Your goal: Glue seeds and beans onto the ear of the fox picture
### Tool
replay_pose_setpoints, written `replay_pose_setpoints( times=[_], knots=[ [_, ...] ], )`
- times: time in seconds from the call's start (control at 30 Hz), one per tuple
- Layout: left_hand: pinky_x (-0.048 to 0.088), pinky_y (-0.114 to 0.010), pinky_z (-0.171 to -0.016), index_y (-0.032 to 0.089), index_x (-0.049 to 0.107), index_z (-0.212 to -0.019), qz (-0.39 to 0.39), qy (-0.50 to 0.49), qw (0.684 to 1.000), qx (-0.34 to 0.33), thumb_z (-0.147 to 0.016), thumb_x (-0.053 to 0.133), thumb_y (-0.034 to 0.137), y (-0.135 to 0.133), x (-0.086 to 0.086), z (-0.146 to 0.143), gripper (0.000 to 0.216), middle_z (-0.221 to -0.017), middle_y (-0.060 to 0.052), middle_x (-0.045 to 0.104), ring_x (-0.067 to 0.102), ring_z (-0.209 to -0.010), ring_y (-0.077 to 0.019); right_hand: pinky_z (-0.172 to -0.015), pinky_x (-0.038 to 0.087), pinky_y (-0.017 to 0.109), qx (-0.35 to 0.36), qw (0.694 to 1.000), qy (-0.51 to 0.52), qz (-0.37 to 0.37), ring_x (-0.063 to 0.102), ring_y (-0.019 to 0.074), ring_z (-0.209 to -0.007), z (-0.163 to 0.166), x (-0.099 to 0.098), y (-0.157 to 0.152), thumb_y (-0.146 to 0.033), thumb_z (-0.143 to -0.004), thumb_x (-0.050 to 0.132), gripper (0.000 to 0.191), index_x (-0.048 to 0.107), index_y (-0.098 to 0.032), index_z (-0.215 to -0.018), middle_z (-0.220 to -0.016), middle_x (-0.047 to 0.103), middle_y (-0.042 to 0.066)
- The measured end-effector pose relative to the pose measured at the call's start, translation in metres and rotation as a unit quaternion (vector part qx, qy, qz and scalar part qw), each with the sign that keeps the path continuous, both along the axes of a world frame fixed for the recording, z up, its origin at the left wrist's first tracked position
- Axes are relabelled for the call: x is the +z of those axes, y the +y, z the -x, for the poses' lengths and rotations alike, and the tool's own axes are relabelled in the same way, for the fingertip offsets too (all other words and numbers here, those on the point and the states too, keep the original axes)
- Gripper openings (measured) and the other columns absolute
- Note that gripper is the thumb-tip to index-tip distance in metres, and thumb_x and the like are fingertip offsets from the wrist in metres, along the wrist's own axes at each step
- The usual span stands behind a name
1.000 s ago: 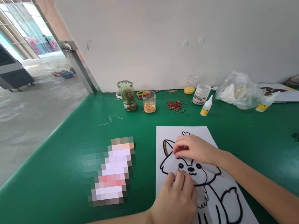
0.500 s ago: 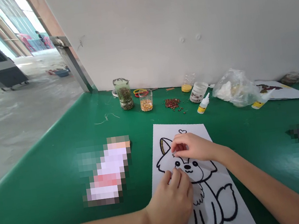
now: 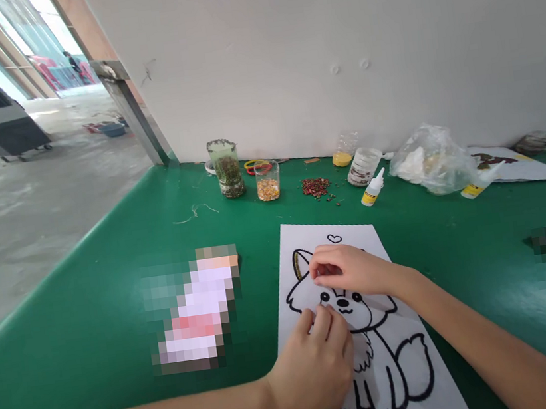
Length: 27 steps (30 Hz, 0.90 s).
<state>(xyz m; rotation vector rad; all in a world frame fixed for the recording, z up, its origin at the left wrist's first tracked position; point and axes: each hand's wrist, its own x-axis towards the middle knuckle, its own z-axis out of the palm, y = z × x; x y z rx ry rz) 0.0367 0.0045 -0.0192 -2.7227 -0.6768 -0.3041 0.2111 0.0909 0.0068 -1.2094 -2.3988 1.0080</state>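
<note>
A white sheet [image 3: 290, 336] with a black outline drawing of a fox-like animal [image 3: 342, 302] lies on the green table. Yellowish grains line the left edge of its left ear [image 3: 297, 266]. Over the forehead, just right of that ear, my right hand [image 3: 344, 269] has thumb and fingertips brought together in a pinch; anything between them is too small to make out. My left hand [image 3: 319, 366] rests on the sheet below the animal's face. Its fingers are curled in, and whatever they might hold is hidden beneath them.
Along the back stand a green cup [image 3: 227, 170], a cup of corn kernels [image 3: 268, 183], a pile of reddish seeds [image 3: 316, 187], a glue bottle [image 3: 373, 189], a tipped jar [image 3: 364, 166] and a plastic bag [image 3: 431, 160]. A blurred phone-like object [image 3: 199, 311] lies left.
My right hand has shifted very slightly left toward the ear. My left hand stays in place, and the view has moved a little.
</note>
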Motion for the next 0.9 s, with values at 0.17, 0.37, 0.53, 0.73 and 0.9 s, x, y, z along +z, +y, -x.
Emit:
replay_pose_setpoints(
  times=[0.17,0.37,0.53,0.73,0.9],
  knots=[
    [0.040,-0.036,-0.078,0.008,0.060,-0.105,0.002,0.006,1.000,-0.003,-0.087,0.040,0.022,-0.001,0.000,0.001,0.030,-0.108,-0.015,0.057,0.053,-0.096,-0.0265,-0.063,0.040,0.024,-0.047,0.998,0.025,-0.031,0.050,0.0111,-0.069,0.003,-0.008,0.003,-0.023,-0.081,0.058,0.006,0.058,-0.020,-0.076,-0.080,0.057,-0.001],
    [0.042,-0.036,-0.077,0.008,0.061,-0.102,-0.003,-0.002,1.000,0.000,-0.086,0.038,0.021,-0.002,0.000,0.001,0.030,-0.105,-0.014,0.059,0.053,-0.095,-0.0267,-0.062,0.037,0.024,-0.084,0.993,0.026,-0.077,0.051,0.0111,-0.068,0.011,-0.018,0.004,-0.024,-0.081,0.059,0.006,0.060,-0.021,-0.076,-0.079,0.058,-0.001],
    [0.042,-0.036,-0.078,0.009,0.061,-0.101,0.000,0.002,1.000,0.002,-0.086,0.038,0.021,0.000,0.002,0.000,0.029,-0.105,-0.014,0.059,0.053,-0.095,-0.0264,-0.062,0.037,0.023,-0.080,0.995,0.032,-0.057,0.050,0.0101,-0.068,0.011,-0.018,0.005,-0.025,-0.080,0.060,0.005,0.062,-0.021,-0.078,-0.080,0.058,-0.001],
    [0.043,-0.036,-0.077,0.008,0.060,-0.101,0.007,0.004,1.000,-0.004,-0.087,0.038,0.021,0.000,0.002,0.000,0.029,-0.105,-0.014,0.058,0.053,-0.095,-0.0267,-0.063,0.039,0.024,-0.059,0.997,0.040,-0.035,0.050,0.0108,-0.069,0.005,-0.014,0.006,-0.021,-0.082,0.055,0.008,0.063,-0.021,-0.083,-0.082,0.058,0.000],
    [0.043,-0.036,-0.078,0.008,0.060,-0.102,0.011,0.010,1.000,-0.004,-0.087,0.039,0.021,0.000,0.003,0.001,0.029,-0.105,-0.014,0.058,0.053,-0.096,-0.0269,-0.061,0.039,0.024,-0.048,0.997,0.047,-0.033,0.049,0.0109,-0.068,0.002,-0.014,0.008,-0.017,-0.082,0.053,0.013,0.065,-0.021,-0.088,-0.083,0.057,0.001]
  ],
)
